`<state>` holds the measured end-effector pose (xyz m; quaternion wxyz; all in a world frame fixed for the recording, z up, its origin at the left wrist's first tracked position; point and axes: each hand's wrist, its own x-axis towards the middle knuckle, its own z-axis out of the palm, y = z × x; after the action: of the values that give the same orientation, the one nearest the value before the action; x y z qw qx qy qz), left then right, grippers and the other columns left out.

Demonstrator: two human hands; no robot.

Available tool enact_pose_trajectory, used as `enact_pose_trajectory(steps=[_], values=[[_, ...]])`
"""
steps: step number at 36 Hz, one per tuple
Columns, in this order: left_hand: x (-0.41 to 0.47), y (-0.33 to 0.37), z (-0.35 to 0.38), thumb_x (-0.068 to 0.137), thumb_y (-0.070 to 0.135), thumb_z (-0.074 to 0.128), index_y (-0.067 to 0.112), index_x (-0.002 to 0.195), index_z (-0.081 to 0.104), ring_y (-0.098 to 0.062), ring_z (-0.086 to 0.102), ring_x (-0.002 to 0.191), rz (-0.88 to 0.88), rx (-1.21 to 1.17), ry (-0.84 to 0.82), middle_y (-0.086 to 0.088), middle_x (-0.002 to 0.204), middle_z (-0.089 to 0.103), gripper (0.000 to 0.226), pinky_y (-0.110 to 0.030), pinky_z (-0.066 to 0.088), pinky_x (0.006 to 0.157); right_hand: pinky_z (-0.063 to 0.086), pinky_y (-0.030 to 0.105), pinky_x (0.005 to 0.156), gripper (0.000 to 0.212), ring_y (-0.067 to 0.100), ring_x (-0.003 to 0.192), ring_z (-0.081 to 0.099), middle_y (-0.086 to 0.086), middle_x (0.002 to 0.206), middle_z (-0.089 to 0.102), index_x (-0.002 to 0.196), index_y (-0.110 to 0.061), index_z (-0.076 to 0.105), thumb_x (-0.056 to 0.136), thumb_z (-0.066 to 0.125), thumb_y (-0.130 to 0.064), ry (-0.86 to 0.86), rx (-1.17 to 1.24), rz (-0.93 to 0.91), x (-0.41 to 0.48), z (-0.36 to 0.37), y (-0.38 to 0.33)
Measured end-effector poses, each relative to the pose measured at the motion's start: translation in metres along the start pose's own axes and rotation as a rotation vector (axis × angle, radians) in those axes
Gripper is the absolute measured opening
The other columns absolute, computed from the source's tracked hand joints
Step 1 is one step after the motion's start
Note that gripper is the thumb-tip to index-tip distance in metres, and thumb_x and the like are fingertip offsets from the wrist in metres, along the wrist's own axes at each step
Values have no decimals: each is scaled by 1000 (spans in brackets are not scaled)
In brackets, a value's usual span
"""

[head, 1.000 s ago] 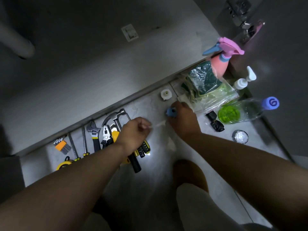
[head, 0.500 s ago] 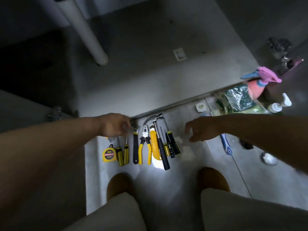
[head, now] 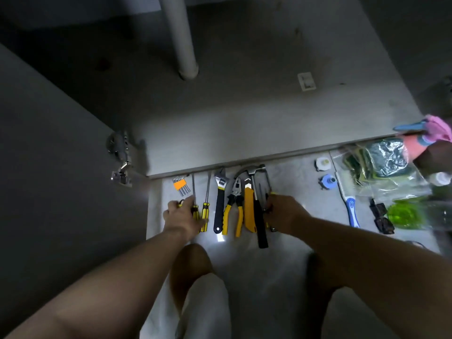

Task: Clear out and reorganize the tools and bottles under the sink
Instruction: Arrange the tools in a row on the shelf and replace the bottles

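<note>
Two bare hands reach down to a row of tools laid side by side on the pale floor (head: 296,174), just in front of the open sink cabinet (head: 244,123). The left hand (head: 182,216) lies over the yellow handles of two screwdrivers (head: 205,209) at the row's left end. Its fingers are fairly straight and rest on the handles rather than wrapping round them. A bit of something yellow peeks out by its thumb (too covered to name). The right hand (head: 285,211) sits at the row's right end, just beside the hammer (head: 258,216), knuckles up. Its fingertips are down among small dark-and-yellow handles there, and I cannot tell whether it grips them.

Between the hands, left to right, lie an adjustable wrench (head: 220,199), yellow-handled pliers (head: 234,206), a yellow utility knife (head: 249,209) and the hammer. An orange hex key set (head: 181,185) lies beyond the left hand, near the cabinet edge.

Well off to the right are a white cap (head: 322,164), a blue fitting (head: 329,182), a blue-handled brush (head: 351,209), a clear bag of green sponges (head: 384,162), a pink spray bottle (head: 433,133) and a blurred clear bottle with green in it (head: 403,214). Inside the cabinet a white pipe (head: 181,45) stands upright.
</note>
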<state>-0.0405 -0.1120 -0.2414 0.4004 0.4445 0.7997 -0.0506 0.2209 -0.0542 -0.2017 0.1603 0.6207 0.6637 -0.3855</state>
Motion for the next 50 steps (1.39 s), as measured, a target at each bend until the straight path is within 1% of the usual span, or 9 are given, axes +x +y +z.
enact_pose_trajectory(steps=[8, 14, 22, 25, 28, 36, 41, 45, 50], values=[[6, 3, 11, 83, 40, 79, 36, 140, 46, -31, 32, 128, 76, -14, 55, -6, 138, 38, 66, -38, 40, 101, 58, 41, 86, 22, 29, 101, 67, 9, 109, 68, 115, -14, 60, 94, 59, -23, 109, 70, 197, 19, 46, -12], [6, 9, 21, 84, 39, 79, 38, 145, 42, -31, 30, 127, 118, -4, 39, -5, 135, 36, 72, -36, 38, 102, 54, 37, 78, 18, 26, 100, 68, 6, 108, 69, 112, -15, 61, 96, 54, -21, 204, -19, 247, 27, 61, -18], [4, 17, 28, 85, 38, 78, 41, 143, 44, -31, 28, 125, 144, 28, 41, -4, 133, 33, 67, -35, 39, 103, 62, 31, 64, 31, 18, 68, 73, 2, 77, 74, 88, -16, 69, 78, 69, -45, -61, 190, 254, 34, 33, -9], [2, 20, 30, 87, 36, 77, 39, 142, 44, -31, 28, 126, 151, 56, 48, -5, 134, 32, 64, -38, 42, 101, 56, 25, 49, 29, 14, 56, 72, 4, 72, 74, 88, -14, 68, 84, 67, -43, -210, 312, 286, 36, 15, -8], [1, 26, 31, 87, 34, 77, 39, 143, 43, -31, 28, 127, 155, 57, 47, -5, 135, 32, 65, -38, 43, 99, 54, 23, 49, 24, 11, 51, 68, 8, 80, 72, 96, -12, 67, 84, 70, -32, -310, 460, 316, 35, -7, -1], [-1, 50, 40, 87, 30, 75, 41, 141, 43, -30, 26, 124, 217, 66, 10, -3, 130, 31, 63, -33, 44, 89, 48, 18, 47, 16, 7, 50, 60, 5, 76, 75, 88, -11, 70, 83, 71, -26, -445, 499, 241, 24, -68, 23], [-5, 75, 50, 88, 40, 72, 33, 149, 38, -33, 27, 126, 242, 89, -50, -6, 137, 31, 70, -39, 45, 102, 56, 24, 56, 47, 16, 61, 71, 7, 84, 78, 104, -11, 66, 63, 76, -32, -586, 567, 178, -5, -77, 34], [-8, 83, 54, 89, 38, 68, 27, 151, 38, -35, 31, 130, 326, 54, -96, -9, 142, 34, 70, -40, 39, 106, 58, 28, 63, 26, 20, 71, 73, 9, 95, 77, 110, -12, 68, 87, 70, -24, -614, 586, 112, -15, -60, 33], [-5, 67, 47, 90, 39, 65, 34, 145, 49, -22, 38, 134, 326, -74, -49, -2, 138, 43, 57, -39, 44, 110, 54, 23, 59, 20, 11, 64, 66, 4, 91, 75, 105, -13, 69, 91, 66, -28, -578, 578, 81, -11, -44, 18]])
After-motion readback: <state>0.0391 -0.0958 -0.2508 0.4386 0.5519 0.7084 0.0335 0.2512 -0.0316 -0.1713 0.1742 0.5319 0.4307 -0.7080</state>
